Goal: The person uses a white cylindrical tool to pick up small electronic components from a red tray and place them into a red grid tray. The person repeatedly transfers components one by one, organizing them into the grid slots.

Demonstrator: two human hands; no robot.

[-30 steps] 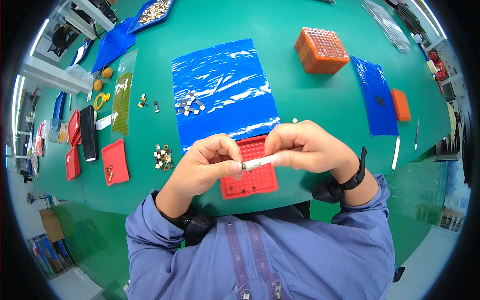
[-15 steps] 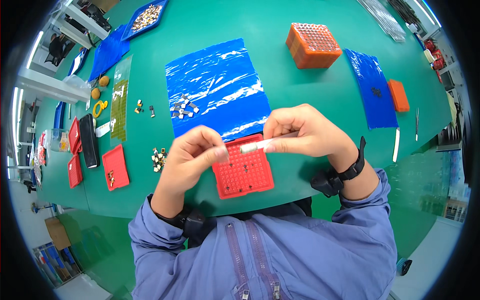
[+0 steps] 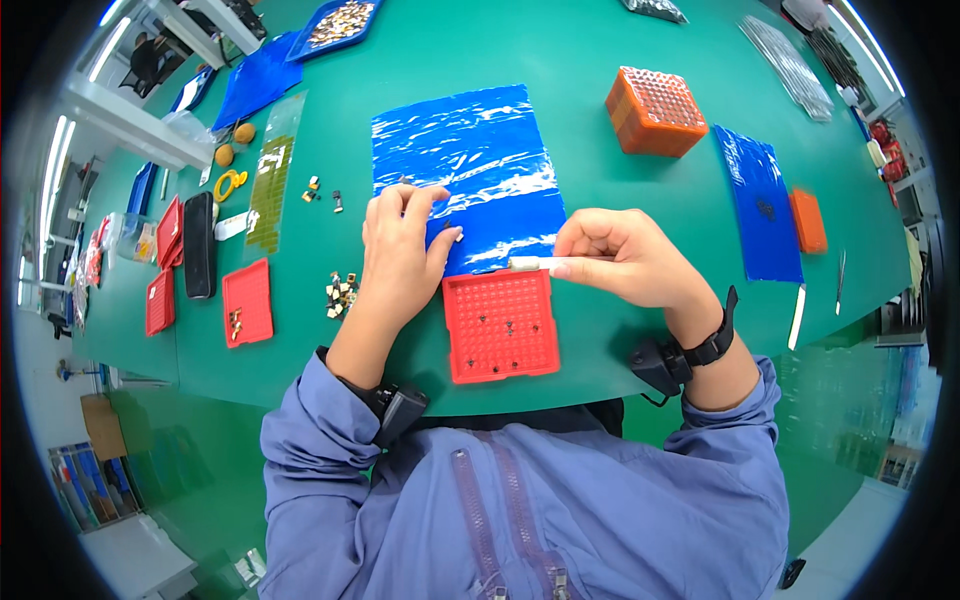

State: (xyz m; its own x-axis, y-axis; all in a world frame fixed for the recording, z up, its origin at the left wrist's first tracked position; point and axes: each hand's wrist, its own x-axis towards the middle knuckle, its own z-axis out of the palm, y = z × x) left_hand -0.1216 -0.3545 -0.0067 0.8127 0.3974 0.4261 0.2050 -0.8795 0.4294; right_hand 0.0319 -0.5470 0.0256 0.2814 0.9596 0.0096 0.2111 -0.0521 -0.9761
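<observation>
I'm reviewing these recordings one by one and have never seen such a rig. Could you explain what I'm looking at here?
There is no machine: these are a person's two bare hands. The view comes from the left of two wide fisheye cameras worn on the person's head, looking down, so straight edges bend toward the rim.

On the green table, close to the person, lies a red tray with a gridded surface and a few small dark pieces. Beyond it lies a shiny blue sheet; farther right stands an orange stack.

The right hand pinches a slim white stick near the tray's far edge. The left hand is over the sheet, near a small pale-ended piece; whether it holds that, I cannot tell.
</observation>
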